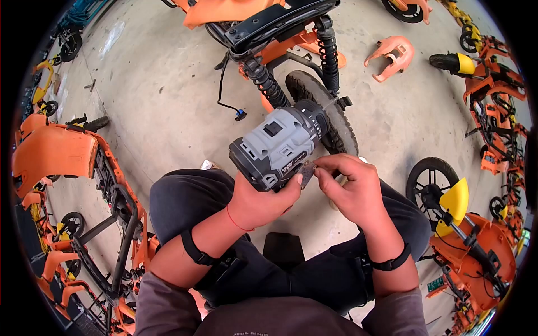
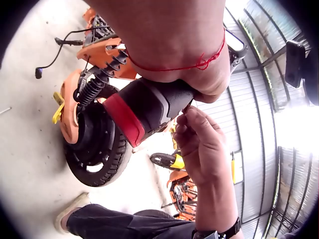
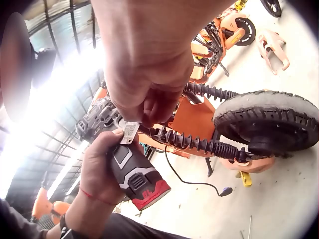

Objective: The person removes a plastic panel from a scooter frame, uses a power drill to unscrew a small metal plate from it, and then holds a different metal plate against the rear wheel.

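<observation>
A grey and black power drill [image 1: 274, 147] is held by its handle in the left hand [image 1: 263, 197]. In the right wrist view, the drill's red-ended battery [image 3: 149, 191] sticks out below the left hand [image 3: 97, 167]. A small metal plate [image 1: 307, 173], light with markings in the right wrist view [image 3: 129, 133], lies under the left thumb at the drill. The right hand [image 1: 356, 187] pinches at the plate's edge with thumb and index finger, its other fingers curled. In the left wrist view the right hand [image 2: 202, 134] meets the plate beside the drill grip [image 2: 149, 104].
An orange scooter frame with black springs [image 1: 328, 53] and a wheel [image 1: 336, 120] stands just beyond the drill. A cable with a blue plug [image 1: 240, 115] hangs beside it. More orange frames [image 1: 56, 148] line the left; a yellow-fendered wheel [image 1: 431, 182] is at right.
</observation>
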`<state>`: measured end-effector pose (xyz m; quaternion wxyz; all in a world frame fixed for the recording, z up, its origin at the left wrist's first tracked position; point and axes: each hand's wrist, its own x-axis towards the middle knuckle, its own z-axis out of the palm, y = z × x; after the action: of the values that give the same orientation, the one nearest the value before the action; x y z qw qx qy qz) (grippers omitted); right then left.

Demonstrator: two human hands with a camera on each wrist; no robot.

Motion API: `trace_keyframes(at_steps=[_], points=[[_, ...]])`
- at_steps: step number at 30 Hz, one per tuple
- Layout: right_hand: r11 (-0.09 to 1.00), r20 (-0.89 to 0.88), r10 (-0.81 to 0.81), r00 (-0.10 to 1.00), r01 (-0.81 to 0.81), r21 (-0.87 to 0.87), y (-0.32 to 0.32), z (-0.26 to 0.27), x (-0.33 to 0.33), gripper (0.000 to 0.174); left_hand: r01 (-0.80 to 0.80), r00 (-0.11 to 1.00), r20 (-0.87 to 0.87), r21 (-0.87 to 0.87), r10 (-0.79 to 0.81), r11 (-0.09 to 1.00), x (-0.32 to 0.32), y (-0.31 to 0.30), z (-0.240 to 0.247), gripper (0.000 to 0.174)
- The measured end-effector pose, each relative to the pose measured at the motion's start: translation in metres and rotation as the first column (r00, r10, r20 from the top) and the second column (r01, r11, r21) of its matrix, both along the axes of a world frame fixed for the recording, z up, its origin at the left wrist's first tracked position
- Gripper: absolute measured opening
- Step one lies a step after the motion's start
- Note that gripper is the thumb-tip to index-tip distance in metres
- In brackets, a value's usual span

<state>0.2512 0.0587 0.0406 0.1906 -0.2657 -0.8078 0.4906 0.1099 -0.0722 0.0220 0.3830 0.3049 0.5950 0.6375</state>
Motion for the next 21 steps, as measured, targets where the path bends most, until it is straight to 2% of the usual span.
trace_keyframes(at_steps=[5,7,8,10,13,14,16,19,21], points=[[1.000,0.023,-0.002,1.000,0.002,0.008,0.000,0.000,0.001,0.013,0.029,0.996,0.080,-0.043,-0.025,0.999,-0.001,0.000,-0.003,0.039],[1.000,0.020,-0.001,1.000,0.000,0.016,0.000,0.000,0.001,0.013,-0.022,0.994,-0.100,0.156,0.038,0.988,0.001,0.005,-0.014,0.038],[1.000,0.023,0.003,1.000,-0.004,0.020,0.000,0.000,0.001,0.012,-0.022,0.994,-0.100,0.156,0.038,0.988,0.001,0.004,-0.011,0.038],[1.000,0.026,0.007,1.000,-0.008,0.025,0.001,0.000,0.001,0.012,0.028,0.998,0.064,-0.020,-0.027,0.999,-0.001,-0.001,-0.002,0.040],[0.999,0.034,0.019,0.999,-0.021,0.042,0.002,0.000,0.002,0.011,0.077,0.990,0.124,-0.094,-0.065,0.993,-0.003,-0.001,0.001,0.044],[0.997,0.028,0.033,0.999,-0.035,0.069,0.003,-0.001,0.002,0.011,0.077,0.990,0.124,-0.094,-0.065,0.993,-0.004,-0.001,-0.001,0.044],[0.994,0.022,0.047,0.999,-0.048,0.095,0.004,-0.004,0.002,0.011,0.088,0.996,-0.025,-0.010,-0.088,0.996,-0.005,0.000,-0.007,0.048],[0.987,0.032,0.065,0.997,-0.069,0.147,0.005,-0.005,0.003,0.012,0.073,0.997,0.002,0.073,-0.073,0.995,-0.003,0.003,-0.007,0.048],[0.965,0.074,0.087,0.993,-0.102,0.241,0.006,-0.005,0.003,0.011,0.105,0.994,-0.012,0.043,-0.104,0.994,-0.005,0.002,-0.009,0.048]])
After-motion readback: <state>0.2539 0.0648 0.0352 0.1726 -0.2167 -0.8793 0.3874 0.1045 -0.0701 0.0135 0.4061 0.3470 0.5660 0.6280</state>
